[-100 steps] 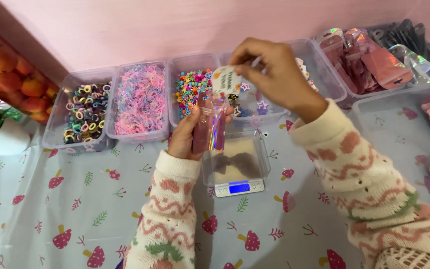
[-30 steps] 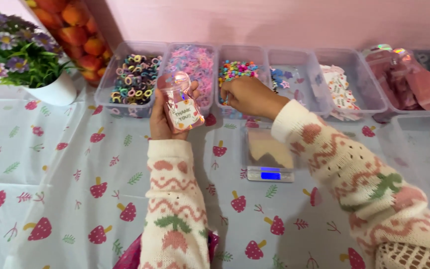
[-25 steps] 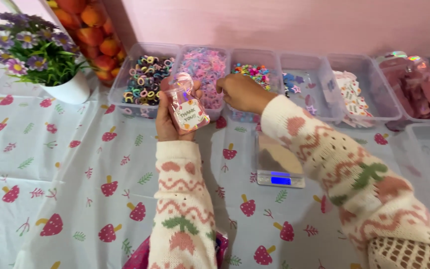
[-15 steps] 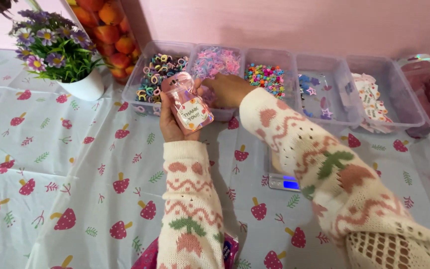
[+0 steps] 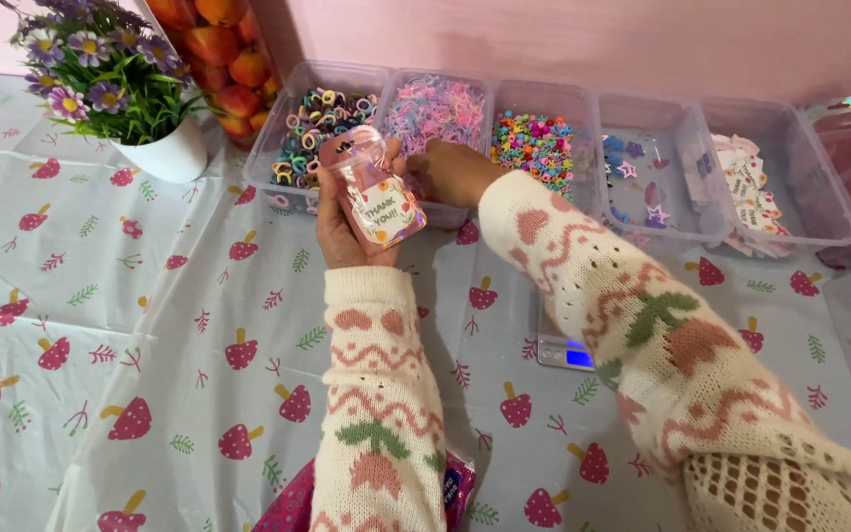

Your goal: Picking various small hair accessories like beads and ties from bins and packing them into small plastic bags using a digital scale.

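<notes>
On the mushroom-print tablecloth (image 5: 150, 325), far centre: left hand (image 5: 339, 229), fingers curled round a small clear pouch (image 5: 374, 193) with pink contents and a card label, held upright and tilted slightly right, just near of the bins.

Right hand (image 5: 453, 169): reaches across over the bin of pink and lilac bands (image 5: 435, 106), fingers bunched near the pouch's upper edge; whether they pinch anything cannot be told.

Row of clear bins along the far edge, left to right: bin of coloured hair ties (image 5: 312, 133), the pink-and-lilac bin, bin of mixed beads (image 5: 534, 140), bin of star pieces (image 5: 642, 167), bin of printed cards (image 5: 746, 182).

Small scale (image 5: 563, 350): partly hidden under the right sleeve (image 5: 642, 325).

Potted flowers (image 5: 120, 84) and a jar of orange fruit shapes (image 5: 224, 49): far left.

Risk, as judged: the knitted right sleeve lies low over the scale and beside the bead bin; a drag could shift the scale or snag a bin rim and scatter small pieces. Pouch, if open at its top, could spill when tilted further.
</notes>
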